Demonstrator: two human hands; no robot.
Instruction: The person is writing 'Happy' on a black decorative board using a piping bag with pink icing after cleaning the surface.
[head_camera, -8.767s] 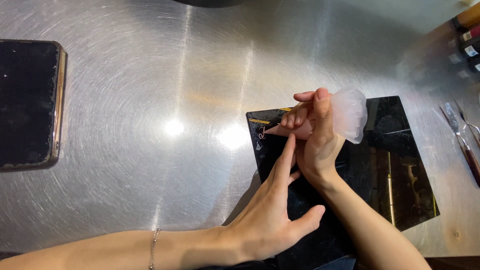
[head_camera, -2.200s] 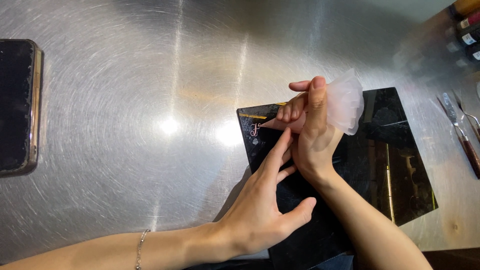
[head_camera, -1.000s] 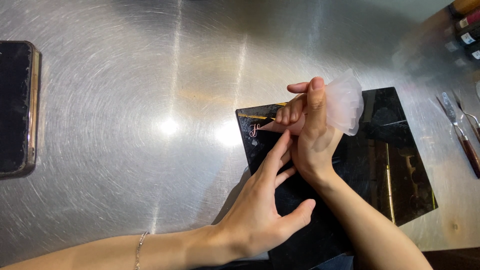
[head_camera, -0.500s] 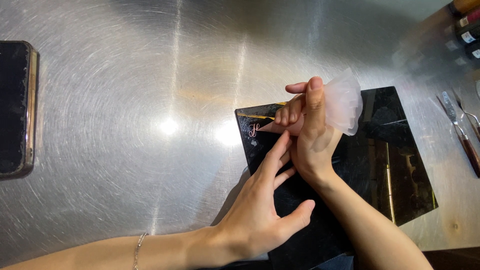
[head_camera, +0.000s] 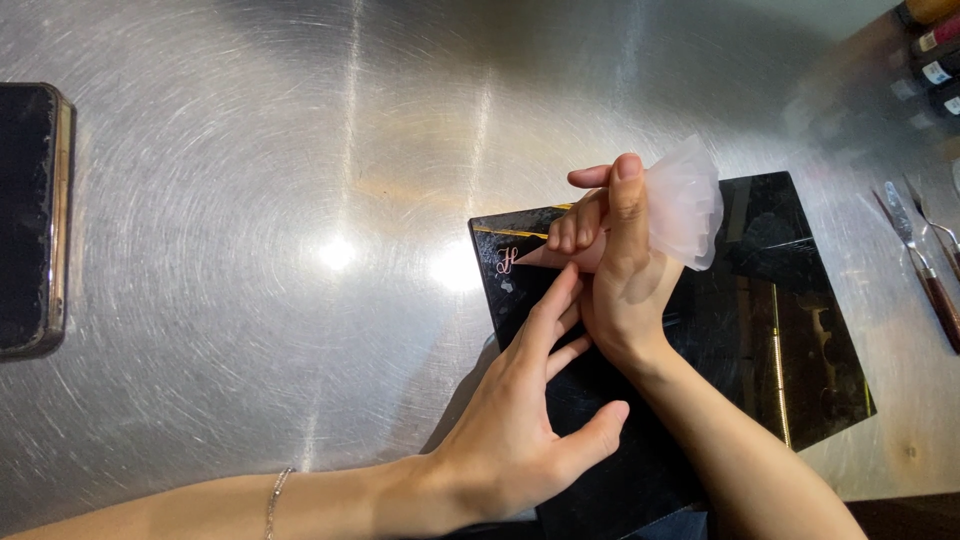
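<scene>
On black board (head_camera: 780, 330), right hand (head_camera: 625, 270) — piping bag (head_camera: 680, 205)

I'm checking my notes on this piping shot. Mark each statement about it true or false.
1. The right hand grips a piping bag. True.
2. The black board lies on a wooden table. False: it lies on a brushed metal table.
3. The left hand lies flat beside the right wrist. True.
4. The bag's tip points right. False: it points left, at a pink piped mark.
5. Spatulas lie left of the board. False: right.
</scene>
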